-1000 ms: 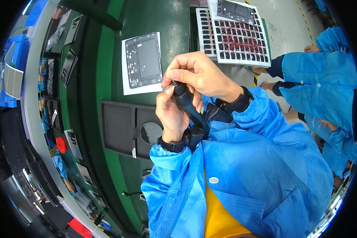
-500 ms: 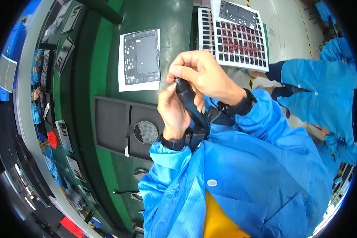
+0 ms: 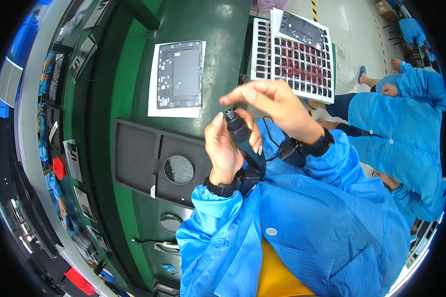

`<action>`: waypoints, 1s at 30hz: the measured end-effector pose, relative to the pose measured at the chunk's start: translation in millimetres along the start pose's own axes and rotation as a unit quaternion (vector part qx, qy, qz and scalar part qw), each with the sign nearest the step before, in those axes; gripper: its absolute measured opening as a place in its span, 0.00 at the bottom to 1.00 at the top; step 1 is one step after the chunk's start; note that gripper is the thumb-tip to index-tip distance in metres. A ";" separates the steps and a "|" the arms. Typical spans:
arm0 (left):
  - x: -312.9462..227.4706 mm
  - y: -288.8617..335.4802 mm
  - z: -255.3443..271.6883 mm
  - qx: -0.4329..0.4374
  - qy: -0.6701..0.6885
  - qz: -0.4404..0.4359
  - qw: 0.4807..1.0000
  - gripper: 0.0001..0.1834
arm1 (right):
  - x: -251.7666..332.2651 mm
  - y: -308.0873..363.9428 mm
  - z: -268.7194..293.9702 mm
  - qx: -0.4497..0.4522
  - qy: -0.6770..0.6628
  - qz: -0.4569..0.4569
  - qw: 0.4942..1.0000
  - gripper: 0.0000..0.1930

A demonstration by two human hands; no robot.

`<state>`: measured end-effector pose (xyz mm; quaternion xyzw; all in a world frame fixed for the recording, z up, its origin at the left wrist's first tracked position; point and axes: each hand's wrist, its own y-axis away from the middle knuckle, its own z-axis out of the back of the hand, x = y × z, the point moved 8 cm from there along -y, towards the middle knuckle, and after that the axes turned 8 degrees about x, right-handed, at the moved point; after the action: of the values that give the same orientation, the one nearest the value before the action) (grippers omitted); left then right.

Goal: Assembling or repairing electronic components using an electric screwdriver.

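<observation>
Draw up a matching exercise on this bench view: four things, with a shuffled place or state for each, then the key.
Column one
1. Tool
2. Right hand
3. Larger panel
4. Black tray

Column two
A. Lies on a white sheet on the bench
B. Near the tool's upper end
C. Has a round dish in it
D. Held in the left hand

Pairs: 1-D, 2-B, 3-A, 4-C

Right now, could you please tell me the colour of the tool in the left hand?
The tool is black, best in head view.
</observation>
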<state>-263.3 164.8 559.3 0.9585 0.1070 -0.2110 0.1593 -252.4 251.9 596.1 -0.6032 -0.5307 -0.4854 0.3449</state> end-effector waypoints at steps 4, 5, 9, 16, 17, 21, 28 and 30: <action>-4.7 7.1 10.7 -0.079 0.024 -0.029 0.996 0.32 | -12.8 9.4 -20.6 0.013 -0.094 -0.107 0.990 0.13; -7.2 8.5 5.5 -0.077 -0.001 -0.043 0.996 0.31 | -12.8 9.4 -23.4 -0.001 -0.073 -0.103 0.992 0.12; -16.8 24.8 13.7 -0.156 -0.026 -0.143 0.977 0.24 | -20.5 3.0 -37.0 0.000 -0.059 -0.059 0.997 0.12; -56.2 63.4 -2.0 -0.176 -0.538 -0.113 0.816 0.25 | -36.8 3.7 -65.2 0.066 -0.108 -0.009 0.992 0.16; -66.9 69.2 -4.2 -0.197 -0.607 -0.100 0.763 0.24 | -30.7 3.7 -70.2 0.084 -0.087 0.009 0.993 0.17; -93.0 92.4 -12.8 -0.262 -0.702 -0.137 0.647 0.11 | -24.7 2.0 -78.1 0.126 -0.044 -0.030 0.991 0.16; -105.7 103.2 -24.0 -0.187 -0.535 -0.283 0.773 0.09 | -16.5 4.7 -93.3 0.139 -0.014 -0.031 0.990 0.14; -100.0 101.7 -18.3 -0.185 -0.487 -0.287 0.804 0.09 | -25.3 5.9 -92.3 0.127 -0.051 -0.078 0.988 0.14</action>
<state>-317.6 63.2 645.3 0.6074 0.3226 -0.6625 0.2968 -266.0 157.0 599.4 -0.5352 -0.6504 -0.4080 0.3522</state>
